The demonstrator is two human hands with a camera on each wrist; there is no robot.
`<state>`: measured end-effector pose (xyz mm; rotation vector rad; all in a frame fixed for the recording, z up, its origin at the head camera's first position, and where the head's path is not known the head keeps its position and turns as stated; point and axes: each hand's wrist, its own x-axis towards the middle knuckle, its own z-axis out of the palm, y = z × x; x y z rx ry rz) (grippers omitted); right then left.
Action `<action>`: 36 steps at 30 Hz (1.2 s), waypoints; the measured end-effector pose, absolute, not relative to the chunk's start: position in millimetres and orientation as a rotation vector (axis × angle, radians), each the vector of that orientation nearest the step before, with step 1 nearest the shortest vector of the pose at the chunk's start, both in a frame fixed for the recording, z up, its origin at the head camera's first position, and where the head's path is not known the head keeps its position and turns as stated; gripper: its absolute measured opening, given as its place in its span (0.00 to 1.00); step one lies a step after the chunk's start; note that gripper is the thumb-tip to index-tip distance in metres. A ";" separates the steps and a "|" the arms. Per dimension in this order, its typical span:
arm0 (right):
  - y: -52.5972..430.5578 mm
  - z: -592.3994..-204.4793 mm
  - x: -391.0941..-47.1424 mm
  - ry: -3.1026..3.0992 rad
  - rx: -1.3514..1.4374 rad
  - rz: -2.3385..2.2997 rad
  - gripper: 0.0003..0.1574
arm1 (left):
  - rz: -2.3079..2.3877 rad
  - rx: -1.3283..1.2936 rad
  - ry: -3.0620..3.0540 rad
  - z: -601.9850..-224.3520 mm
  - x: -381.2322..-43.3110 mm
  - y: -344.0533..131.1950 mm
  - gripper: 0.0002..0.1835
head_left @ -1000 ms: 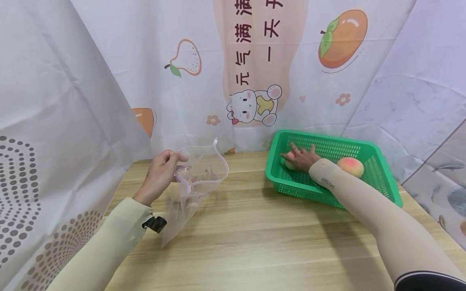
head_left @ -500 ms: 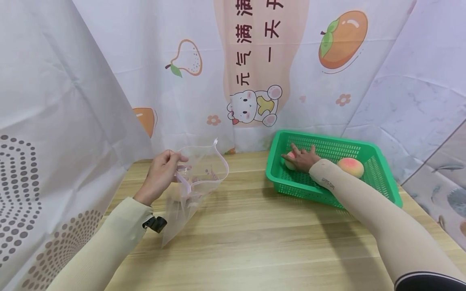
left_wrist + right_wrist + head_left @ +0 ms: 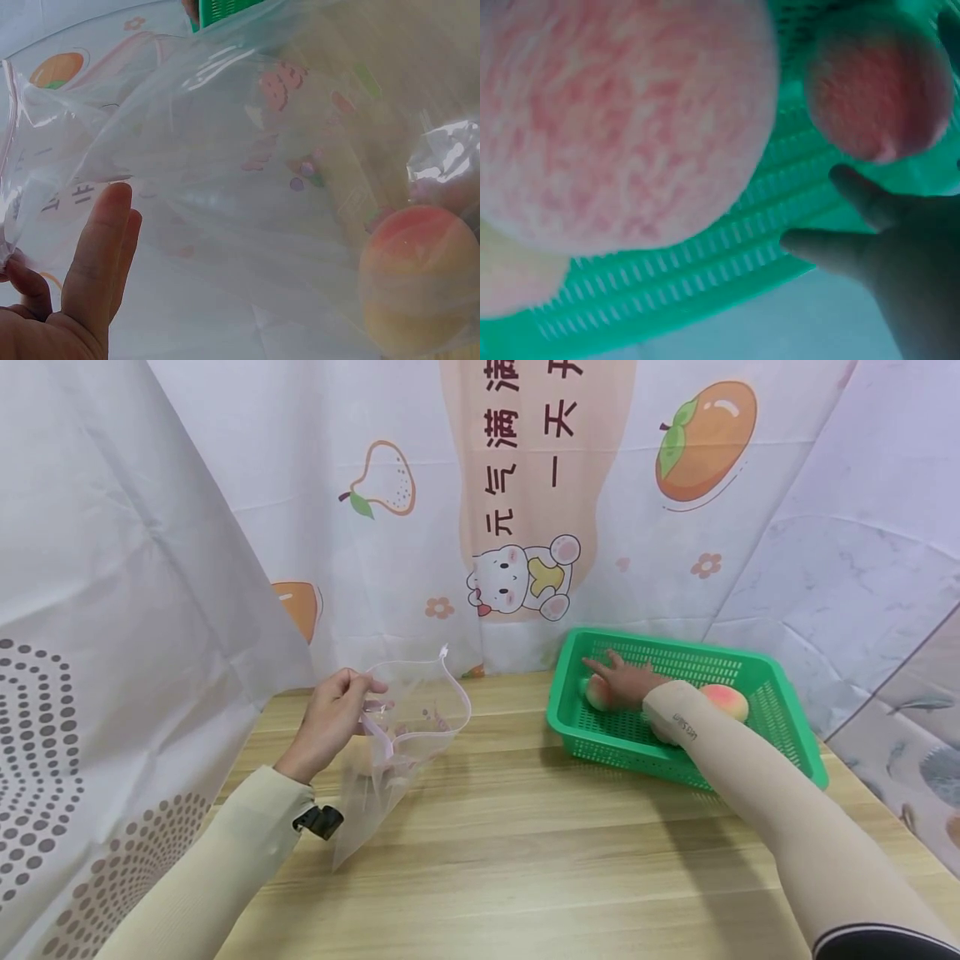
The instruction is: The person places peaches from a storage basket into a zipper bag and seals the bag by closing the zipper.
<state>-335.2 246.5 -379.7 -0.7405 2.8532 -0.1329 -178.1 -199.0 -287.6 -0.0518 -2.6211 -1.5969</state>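
Observation:
My left hand (image 3: 333,718) pinches the rim of a clear zip bag (image 3: 427,718), whose mouth gapes toward the right. Inside it lies a peach (image 3: 420,277), seen through the plastic. At the basket's left end, my right hand (image 3: 626,683) is over another peach (image 3: 597,693), its fingers spread. In the right wrist view, that peach (image 3: 881,90) sits beside the straight fingers (image 3: 832,251), and a larger-looking peach (image 3: 615,112) fills the upper left. A further peach (image 3: 723,702) lies right of my wrist, partly behind the sleeve.
The green perforated basket (image 3: 806,735) stands at the back right of the wooden table (image 3: 510,843). A printed curtain (image 3: 390,577) hangs directly behind the table, and more cloth closes off both sides. A black strap (image 3: 318,821) is round the left wrist.
My right hand has shifted slightly and turned over the left peach, its fingers now pointing more to the upper left. The left hand and bag stay in place.

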 end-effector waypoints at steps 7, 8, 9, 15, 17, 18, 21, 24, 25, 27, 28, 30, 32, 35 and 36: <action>271.8 -375.6 -349.6 2.703 -0.742 -0.650 0.70 | -1.601 -0.047 -2.618 -288.3 -179.7 -197.0 0.22; 275.3 -376.1 -350.4 2.683 -0.736 -0.700 0.72 | -1.604 -0.048 -2.619 -288.7 -180.0 -196.9 0.22; 278.9 -377.1 -350.8 2.663 -0.721 -0.738 0.73 | -1.605 -0.049 -2.620 -289.0 -180.2 -196.7 0.22; 293.0 -382.4 -350.4 2.539 -0.573 -0.946 0.73 | -1.621 -0.043 -2.622 -290.4 -180.7 -195.0 0.22; 294.5 -382.7 -349.5 2.511 -0.553 -0.990 0.72 | -1.629 -0.038 -2.623 -290.5 -180.5 -194.7 0.22; 294.8 -382.8 -349.0 2.503 -0.552 -1.000 0.71 | -1.633 -0.036 -2.625 -290.5 -180.3 -194.7 0.22; 294.9 -381.9 -347.9 2.488 -0.562 -1.031 0.68 | -1.637 -0.028 -2.627 -290.1 -179.6 -195.1 0.22; 295.1 -380.6 -346.9 2.483 -0.585 -1.050 0.66 | -1.645 -0.036 -2.615 -289.4 -179.0 -195.5 0.22; 295.2 -380.2 -346.6 2.485 -0.597 -1.050 0.65 | -1.653 -0.040 -2.608 -289.2 -178.9 -195.6 0.22; 296.3 -380.1 -346.6 2.488 -0.616 -1.052 0.64 | -1.669 -0.049 -2.591 -289.0 -178.9 -195.6 0.21; 297.1 -380.4 -346.7 2.490 -0.624 -1.050 0.64 | -1.676 -0.057 -2.585 -288.9 -179.0 -195.5 0.21; 299.0 -381.4 -347.3 2.484 -0.642 -1.055 0.63 | -1.684 -0.070 -2.578 -288.9 -179.3 -195.0 0.22; 300.2 -383.0 -349.0 2.477 -0.646 -1.063 0.63 | -1.686 -0.073 -2.574 -288.8 -179.1 -195.0 0.22; 301.2 -386.3 -352.5 2.462 -0.644 -1.070 0.64 | -1.678 -0.072 -2.578 -288.4 -178.7 -194.9 0.22; 301.1 -387.2 -353.5 2.464 -0.642 -1.065 0.64 | -1.678 -0.065 -2.579 -288.3 -178.6 -194.7 0.22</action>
